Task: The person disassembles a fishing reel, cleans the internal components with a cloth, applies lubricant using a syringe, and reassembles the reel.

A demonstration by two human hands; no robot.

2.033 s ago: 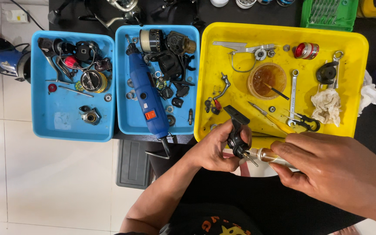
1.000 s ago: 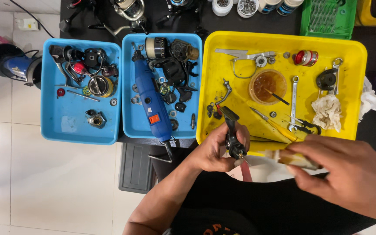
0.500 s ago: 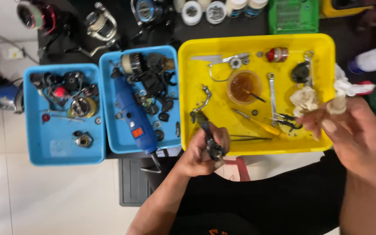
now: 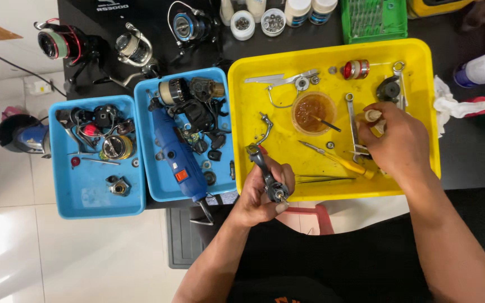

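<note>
Black metal crank handle point(image 4: 265, 171) sits clenched in left hand point(image 4: 262, 193); right hand point(image 4: 397, 140) pinches a small pale tube point(image 4: 373, 115).

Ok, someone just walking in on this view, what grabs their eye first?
Probably the big yellow tray, strewn with small tools around a round dish of amber grease. Next, the left hand gripping a dark reel handle at the tray's near edge, while the right hand pinches a small pale piece over the tray. Left of it sit two blue trays of parts.
</note>
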